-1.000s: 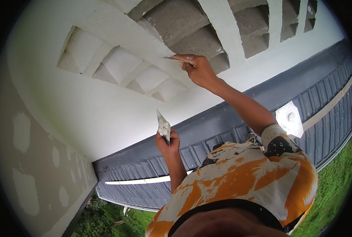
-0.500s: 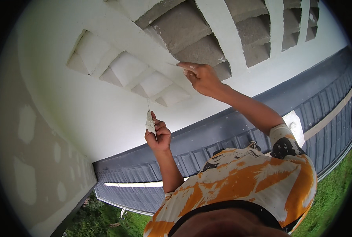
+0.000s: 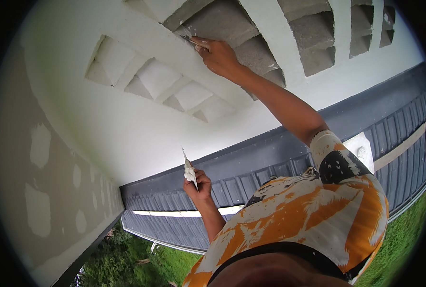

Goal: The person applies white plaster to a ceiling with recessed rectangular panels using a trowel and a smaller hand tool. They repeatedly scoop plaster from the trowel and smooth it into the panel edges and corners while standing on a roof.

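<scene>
My right hand (image 3: 220, 56) is closed on a thin putty knife (image 3: 189, 40). Its blade meets the white wall (image 3: 136, 134) along the edge of a large grey recess (image 3: 221, 20). Lower down and apart from the wall surface, my left hand (image 3: 201, 186) grips a flat scraper (image 3: 184, 156), seen nearly edge-on. A lump of white putty (image 3: 189, 172) clings to this scraper just above my fingers. White smears mark the fingers of my right hand.
Smaller white recesses (image 3: 158, 76) lie left of the large one, and more grey recesses (image 3: 313, 36) to the right. Below the wall runs a dark tiled roof (image 3: 251, 186), with a white board (image 3: 360, 150) bearing a putty lump. A patched grey wall (image 3: 12, 158) stands left; grass (image 3: 413, 215) lies beyond.
My right hand with the putty knife has moved up and left along the recess edge. My left hand has lowered, carrying the scraper and its putty away from the small recesses.
</scene>
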`<state>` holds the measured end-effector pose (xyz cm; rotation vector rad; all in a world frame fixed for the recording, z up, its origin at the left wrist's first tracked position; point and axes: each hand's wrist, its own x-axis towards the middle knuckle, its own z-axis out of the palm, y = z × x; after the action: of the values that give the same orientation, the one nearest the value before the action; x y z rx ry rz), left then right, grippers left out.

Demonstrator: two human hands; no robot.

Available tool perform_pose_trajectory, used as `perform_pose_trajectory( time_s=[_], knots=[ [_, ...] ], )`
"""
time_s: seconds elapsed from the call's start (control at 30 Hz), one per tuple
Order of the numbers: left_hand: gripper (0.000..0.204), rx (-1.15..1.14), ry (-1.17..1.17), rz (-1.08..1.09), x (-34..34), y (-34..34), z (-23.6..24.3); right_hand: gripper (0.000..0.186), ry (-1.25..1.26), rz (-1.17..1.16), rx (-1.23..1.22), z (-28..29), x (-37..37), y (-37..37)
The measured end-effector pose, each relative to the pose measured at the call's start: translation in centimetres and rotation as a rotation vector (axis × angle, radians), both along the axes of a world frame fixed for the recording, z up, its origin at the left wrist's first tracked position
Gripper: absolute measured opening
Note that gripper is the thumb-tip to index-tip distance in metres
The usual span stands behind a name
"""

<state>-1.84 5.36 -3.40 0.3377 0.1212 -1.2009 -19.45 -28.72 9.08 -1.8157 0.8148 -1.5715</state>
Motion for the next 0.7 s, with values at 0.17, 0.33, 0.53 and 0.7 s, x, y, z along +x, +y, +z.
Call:
perform_pose_trajectory(
  time_s=[0.17,0.33,0.53,0.7],
  knots=[
    [0.03,0.114,0.044,0.109,-0.1,1.6,-0.8,0.037,0.086,0.038,-0.01,-3.0,-2.6,3.4],
    [0.029,0.103,0.013,0.122,0.1,1.3,-0.4,0.035,-0.077,-0.091,0.052,0.6,-1.6,0.2],
    [0.034,-0.024,-0.025,0.0,0.5,0.9,-0.8,0.035,-0.152,-0.031,0.038,2.4,1.7,-6.0],
    [0.034,-0.017,-0.002,-0.006,1.0,1.4,-1.9,0.037,-0.116,0.16,0.202,2.4,0.9,-4.3]
  ],
)
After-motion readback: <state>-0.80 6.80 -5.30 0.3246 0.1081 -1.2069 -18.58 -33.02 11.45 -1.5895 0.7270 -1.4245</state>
